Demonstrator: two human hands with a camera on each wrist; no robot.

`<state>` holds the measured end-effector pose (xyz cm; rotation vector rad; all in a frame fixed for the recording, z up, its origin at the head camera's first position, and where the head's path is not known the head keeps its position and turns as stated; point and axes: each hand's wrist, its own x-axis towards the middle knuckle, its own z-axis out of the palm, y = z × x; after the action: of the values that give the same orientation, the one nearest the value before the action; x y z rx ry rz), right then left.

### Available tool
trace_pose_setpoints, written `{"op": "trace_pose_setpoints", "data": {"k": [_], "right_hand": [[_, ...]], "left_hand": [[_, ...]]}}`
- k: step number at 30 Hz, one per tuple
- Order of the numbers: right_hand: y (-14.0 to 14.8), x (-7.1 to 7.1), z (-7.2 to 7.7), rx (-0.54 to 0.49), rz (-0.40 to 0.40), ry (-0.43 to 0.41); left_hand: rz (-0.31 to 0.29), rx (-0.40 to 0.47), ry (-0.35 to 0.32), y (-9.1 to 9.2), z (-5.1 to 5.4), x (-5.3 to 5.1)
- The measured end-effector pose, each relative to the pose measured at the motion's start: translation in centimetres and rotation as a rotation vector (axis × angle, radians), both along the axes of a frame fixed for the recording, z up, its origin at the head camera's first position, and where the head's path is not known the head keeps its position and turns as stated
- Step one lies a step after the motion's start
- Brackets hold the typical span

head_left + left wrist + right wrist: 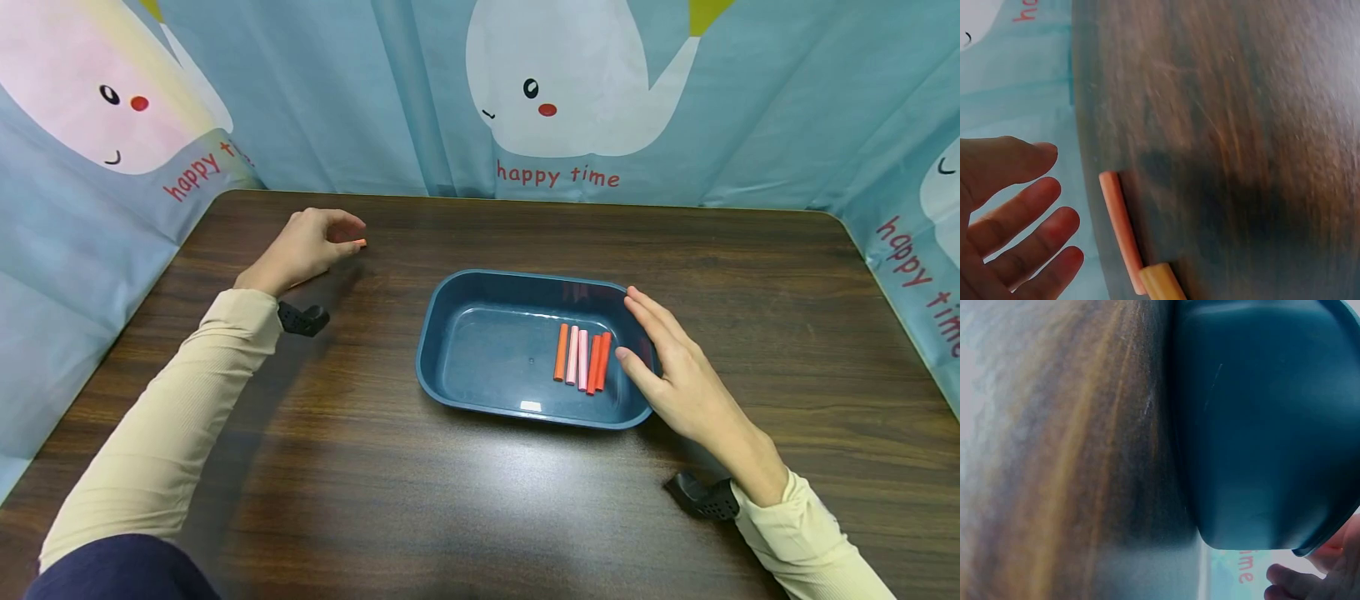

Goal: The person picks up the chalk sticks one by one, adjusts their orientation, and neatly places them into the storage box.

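Left hand (303, 243): thumb and fingers stood parted, seemingly gripping nothing, at 10 o'clock from the blue tray (487, 354).
Orange stick (1124, 232): it lay by that hand, outside the tray.
Yellow stick (1164, 285): it lay at the orange one's 5 o'clock end, also left out.
Right hand (681, 373): extended fingers touched the 3 o'clock rim.
Done: five sticks (582, 360) sat inside, toward 3 o'clock.

We see a blue tray (480, 354) with round corners sitting flat on the counter (375, 500). Five thin sticks (582, 360) lie side by side in it: one orange, two pink, two red. Outside, we spot an orange stick (1124, 234) near a yellow stick (1162, 282).
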<state>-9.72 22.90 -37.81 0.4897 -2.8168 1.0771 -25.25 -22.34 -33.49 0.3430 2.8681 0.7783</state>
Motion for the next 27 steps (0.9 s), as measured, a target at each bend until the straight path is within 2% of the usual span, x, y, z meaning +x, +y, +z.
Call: {"op": "trace_pose_setpoints", "data": {"k": [13,21,27], "right_hand": [[0.0,0.0,0.1,0.011,0.000,0.001],[0.0,0.0,-0.1,0.013,0.004,0.005],[0.0,-0.1,0.1,0.018,0.001,0.005]], "left_hand": [[-0.012,-0.080,-0.030,-1.0,-1.2,-1.3],[0.015,-0.157,-0.062,-1.4,-1.8,-1.7],[0.008,-0.189,-0.076,-1.8,-2.1,-2.0]]}}
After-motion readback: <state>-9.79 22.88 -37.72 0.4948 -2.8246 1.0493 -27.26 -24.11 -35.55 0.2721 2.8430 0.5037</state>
